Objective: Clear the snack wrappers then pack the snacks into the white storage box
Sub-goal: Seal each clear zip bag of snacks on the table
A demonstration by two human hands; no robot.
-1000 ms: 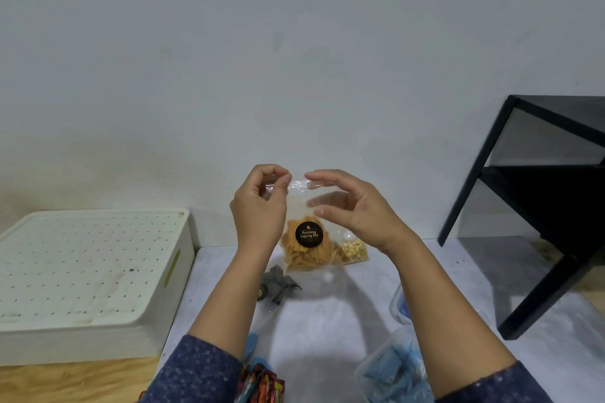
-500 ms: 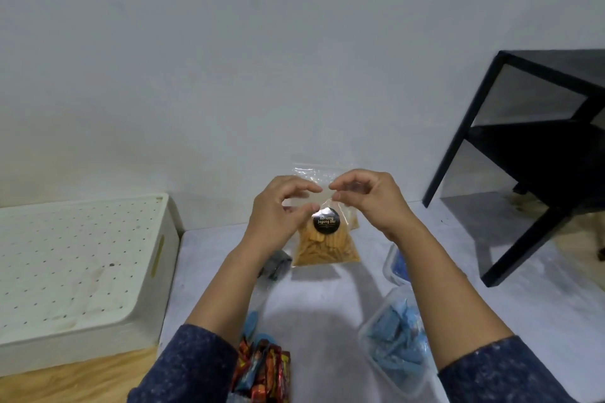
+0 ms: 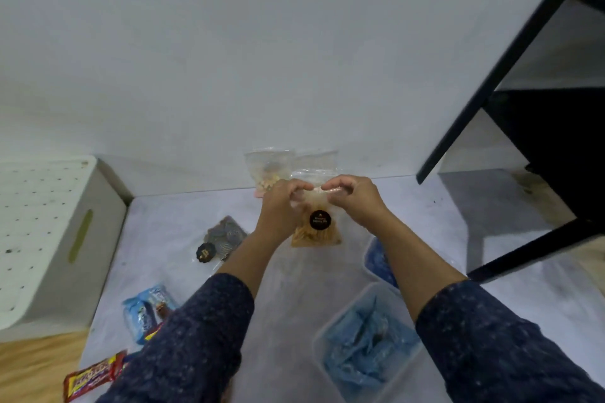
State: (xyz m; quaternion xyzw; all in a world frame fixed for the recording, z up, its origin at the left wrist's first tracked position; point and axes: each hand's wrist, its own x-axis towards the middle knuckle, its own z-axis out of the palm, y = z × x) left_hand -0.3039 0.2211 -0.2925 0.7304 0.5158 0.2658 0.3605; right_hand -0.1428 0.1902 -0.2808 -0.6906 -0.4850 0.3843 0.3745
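At the far left stood the white storage box (image 3: 49, 239), its perforated lid on, hard against the left edge of the pale sheet (image 3: 288, 304) that covered the floor by the wall. Near the sheet's front left corner lay a red candy-bar wrapper (image 3: 93, 375), and just behind it a blue biscuit pack (image 3: 147, 309). Farther back, toward the middle of the sheet, lay a clear bag of dark round snacks (image 3: 226, 235) with a black scalloped sticker (image 3: 204, 252) at its near end. Against the wall at the sheet's back edge leaned two more clear bags (image 3: 268, 167) (their contents too blurred to name). In front of those, the left hand (image 3: 281, 206) and the right hand (image 3: 355, 198), both in dark speckled sleeves, each pinched the top of a clear bag of orange chips (image 3: 316, 232) between curled fingers and thumb, the two hands almost touching; the bag bore a round black label, and I could not tell whether its bottom rested on the sheet. To the right, near the front edge, sat a clear plastic tub of blue wrappers (image 3: 366, 350), and behind it a second tub (image 3: 379, 258) partly hidden by the right forearm. A black side table (image 3: 523, 127) stood at the sheet's right edge.
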